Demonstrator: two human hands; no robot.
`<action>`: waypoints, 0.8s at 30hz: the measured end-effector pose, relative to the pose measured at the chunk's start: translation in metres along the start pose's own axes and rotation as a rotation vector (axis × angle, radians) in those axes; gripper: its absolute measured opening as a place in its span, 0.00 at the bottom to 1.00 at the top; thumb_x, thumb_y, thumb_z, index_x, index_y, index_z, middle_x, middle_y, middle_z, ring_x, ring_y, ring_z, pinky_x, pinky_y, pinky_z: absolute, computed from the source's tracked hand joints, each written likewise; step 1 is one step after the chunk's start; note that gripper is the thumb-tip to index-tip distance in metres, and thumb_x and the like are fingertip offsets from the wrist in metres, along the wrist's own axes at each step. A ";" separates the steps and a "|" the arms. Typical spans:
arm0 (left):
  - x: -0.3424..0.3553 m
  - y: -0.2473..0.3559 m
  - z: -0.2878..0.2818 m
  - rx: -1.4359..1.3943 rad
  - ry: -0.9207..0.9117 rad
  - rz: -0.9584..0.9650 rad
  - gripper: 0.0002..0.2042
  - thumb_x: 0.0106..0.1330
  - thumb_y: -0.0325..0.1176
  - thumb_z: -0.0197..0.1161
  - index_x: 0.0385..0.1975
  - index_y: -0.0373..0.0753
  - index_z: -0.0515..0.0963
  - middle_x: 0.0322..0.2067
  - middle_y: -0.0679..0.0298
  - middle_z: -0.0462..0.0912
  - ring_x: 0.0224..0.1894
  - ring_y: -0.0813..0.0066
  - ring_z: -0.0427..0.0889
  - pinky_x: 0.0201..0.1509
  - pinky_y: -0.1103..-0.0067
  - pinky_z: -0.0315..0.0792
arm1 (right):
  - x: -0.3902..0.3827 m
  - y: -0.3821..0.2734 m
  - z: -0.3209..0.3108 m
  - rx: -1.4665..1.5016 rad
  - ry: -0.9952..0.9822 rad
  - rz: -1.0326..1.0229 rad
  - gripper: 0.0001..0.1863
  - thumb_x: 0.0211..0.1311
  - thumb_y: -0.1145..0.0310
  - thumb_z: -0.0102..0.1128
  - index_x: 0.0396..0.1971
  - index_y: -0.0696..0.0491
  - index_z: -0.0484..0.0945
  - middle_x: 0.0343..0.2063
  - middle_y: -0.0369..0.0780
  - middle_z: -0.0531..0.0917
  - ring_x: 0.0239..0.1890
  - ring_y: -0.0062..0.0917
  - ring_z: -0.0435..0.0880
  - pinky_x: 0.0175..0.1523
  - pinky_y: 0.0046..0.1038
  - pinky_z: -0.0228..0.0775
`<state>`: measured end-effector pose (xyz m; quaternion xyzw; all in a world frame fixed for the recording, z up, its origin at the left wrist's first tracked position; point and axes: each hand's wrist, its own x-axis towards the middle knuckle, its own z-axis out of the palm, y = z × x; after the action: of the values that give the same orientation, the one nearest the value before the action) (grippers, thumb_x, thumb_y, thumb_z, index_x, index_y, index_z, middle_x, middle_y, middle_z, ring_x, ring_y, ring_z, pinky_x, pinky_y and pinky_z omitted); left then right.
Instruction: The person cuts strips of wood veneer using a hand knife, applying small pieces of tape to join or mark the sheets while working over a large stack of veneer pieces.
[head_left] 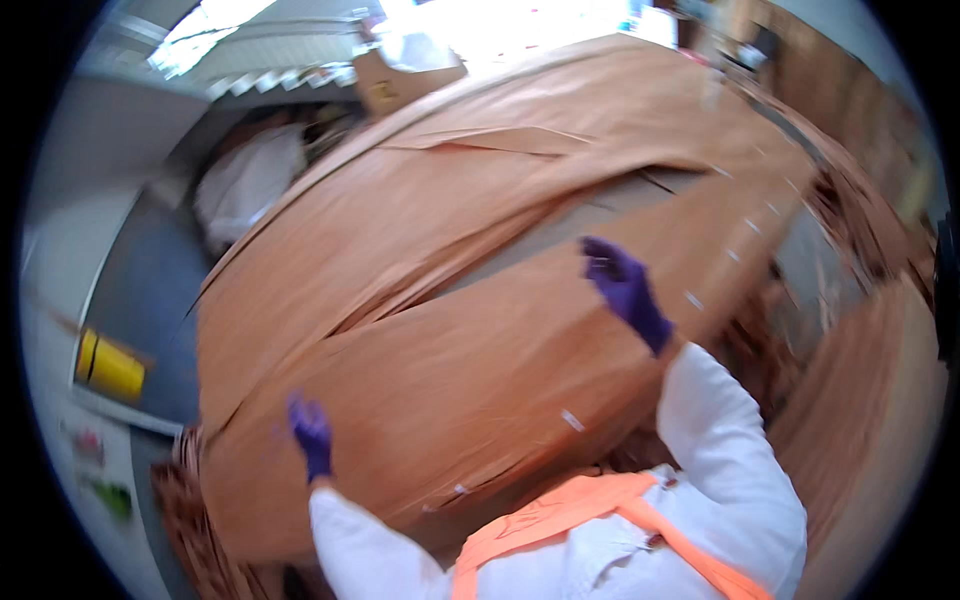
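Note:
A large sheet of brown, wrinkled paper-like material (450, 390) covers a wide surface, with folds along it and a long gap showing grey beneath (540, 240). My left hand (311, 430), in a purple glove and blurred, is over the sheet's near left part with fingers apart. Higher and to the right, my right hand (625, 295), also purple-gloved, is over the sheet beside the gap, fingers loosely bent with nothing visible in them. Whether either hand touches the sheet is unclear. Small pale strips (572, 420) dot the near and right edges.
At left are a grey floor area (150, 280), a yellow container (110, 365) and a bundled pale covering (245, 180). More crumpled brown material (870, 240) lies along the right, near a curved wooden-looking surface (830, 420). A cardboard piece (395, 85) stands at the back.

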<state>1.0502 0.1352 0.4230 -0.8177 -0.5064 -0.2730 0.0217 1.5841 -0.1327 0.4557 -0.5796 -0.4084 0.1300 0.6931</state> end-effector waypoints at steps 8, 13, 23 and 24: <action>0.103 0.110 0.135 -2.250 -0.648 0.027 0.23 0.71 0.50 0.36 0.55 0.43 0.68 0.58 0.61 0.69 0.61 0.65 0.66 0.63 0.68 0.59 | 0.019 -0.060 -0.070 0.001 0.250 0.025 0.13 0.59 0.77 0.55 0.45 0.58 0.75 0.36 0.34 0.80 0.35 0.11 0.76 0.41 0.16 0.71; 0.085 0.222 0.168 -2.249 -0.782 0.029 0.23 0.72 0.45 0.34 0.58 0.38 0.65 0.59 0.59 0.67 0.61 0.65 0.66 0.63 0.69 0.60 | 0.049 -0.041 -0.126 -0.432 0.385 -0.486 0.13 0.59 0.76 0.55 0.45 0.58 0.74 0.38 0.38 0.81 0.38 0.20 0.79 0.45 0.22 0.72; 0.038 0.432 0.144 -2.109 -0.854 -0.187 0.21 0.70 0.39 0.44 0.56 0.32 0.65 0.54 0.56 0.72 0.56 0.63 0.72 0.61 0.69 0.65 | 0.174 -0.061 -0.257 -0.489 0.508 -0.605 0.12 0.58 0.71 0.56 0.42 0.56 0.77 0.31 0.39 0.81 0.33 0.24 0.78 0.39 0.25 0.71; 0.029 0.465 0.133 -2.006 -0.733 -0.145 0.21 0.71 0.40 0.42 0.57 0.35 0.65 0.55 0.55 0.70 0.56 0.62 0.72 0.59 0.69 0.66 | 0.187 -0.067 -0.266 -0.145 0.360 -0.373 0.13 0.62 0.67 0.56 0.45 0.56 0.75 0.25 0.35 0.79 0.24 0.15 0.74 0.31 0.21 0.69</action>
<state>1.5069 -0.0260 0.4359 -0.4620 -0.0738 -0.3030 -0.8303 1.8734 -0.2156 0.5956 -0.5563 -0.3865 -0.1347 0.7232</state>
